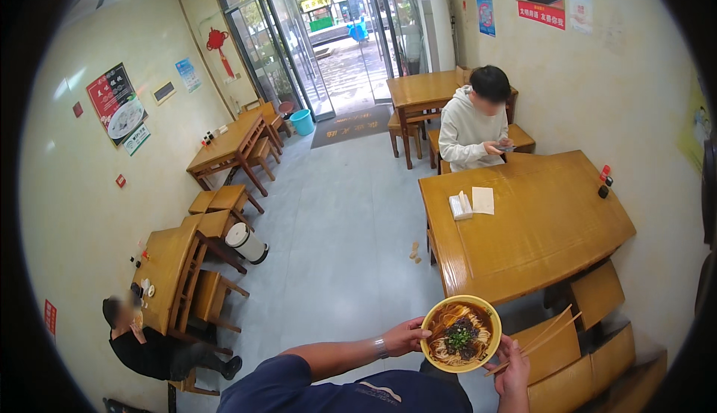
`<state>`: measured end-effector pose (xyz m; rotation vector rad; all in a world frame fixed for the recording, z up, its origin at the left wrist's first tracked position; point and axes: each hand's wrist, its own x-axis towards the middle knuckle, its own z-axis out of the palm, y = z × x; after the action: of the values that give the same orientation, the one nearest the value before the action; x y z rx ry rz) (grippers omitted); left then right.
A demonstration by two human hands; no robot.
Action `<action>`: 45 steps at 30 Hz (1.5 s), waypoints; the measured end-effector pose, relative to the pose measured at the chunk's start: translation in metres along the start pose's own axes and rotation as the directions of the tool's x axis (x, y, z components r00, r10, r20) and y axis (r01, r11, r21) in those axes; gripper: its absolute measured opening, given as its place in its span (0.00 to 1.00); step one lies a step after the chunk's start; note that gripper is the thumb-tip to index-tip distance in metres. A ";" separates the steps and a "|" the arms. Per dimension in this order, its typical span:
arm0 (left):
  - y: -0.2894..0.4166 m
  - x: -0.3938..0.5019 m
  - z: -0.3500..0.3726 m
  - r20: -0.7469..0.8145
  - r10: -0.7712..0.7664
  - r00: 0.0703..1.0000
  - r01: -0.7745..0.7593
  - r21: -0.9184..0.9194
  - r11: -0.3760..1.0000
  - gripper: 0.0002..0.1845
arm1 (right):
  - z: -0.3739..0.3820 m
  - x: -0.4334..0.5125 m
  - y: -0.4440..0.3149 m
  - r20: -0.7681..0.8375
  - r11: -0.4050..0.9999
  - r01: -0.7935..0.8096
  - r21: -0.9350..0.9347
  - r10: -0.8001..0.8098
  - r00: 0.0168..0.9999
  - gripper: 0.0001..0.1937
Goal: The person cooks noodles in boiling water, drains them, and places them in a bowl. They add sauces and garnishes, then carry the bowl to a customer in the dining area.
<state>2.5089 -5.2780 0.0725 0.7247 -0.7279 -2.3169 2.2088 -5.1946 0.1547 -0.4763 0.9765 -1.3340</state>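
A yellow-rimmed bowl of noodle soup (460, 333), topped with dark minced sauce and chopped green onion, is held up in front of my body. At its left rim is my left hand (404, 337), with a metal-band watch on the wrist. On the other side, my right hand (512, 363) grips the lower right of the bowl and also holds a pair of wooden chopsticks (552, 332), which point up and to the right. The bowl is beside the near edge of a wooden table (532, 234), where a tissue pack (460, 207) and a paper napkin (483, 200) lie.
A person in a light hoodie (473, 127) sits beyond the table, holding a phone. Another person in black (140, 346) eats at the lower left. Wooden stools (546, 351) stand at the right, a white bin (246, 243) at the left. Condiment bottles (605, 180) stand near the wall.
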 end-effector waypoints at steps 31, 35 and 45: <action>0.278 0.571 -0.187 0.205 -0.448 0.870 0.402 0.232 0.886 0.41 | -0.021 0.525 -0.009 -0.567 0.979 0.144 0.141 -0.039 0.822 0.30; 0.302 0.643 -0.207 0.008 -0.546 0.838 0.511 0.343 0.789 0.45 | -0.031 0.581 0.000 -0.548 0.956 0.221 0.191 -0.083 0.832 0.32; 0.322 0.739 -0.218 -0.179 -0.405 0.897 0.440 0.459 0.772 0.48 | -0.035 0.670 0.020 -0.676 0.932 0.277 0.235 -0.048 0.735 0.32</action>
<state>2.2715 -6.0588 -0.1042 1.3111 -1.2559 -2.5003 2.1514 -5.8167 -0.0903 0.2067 1.2759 -1.8492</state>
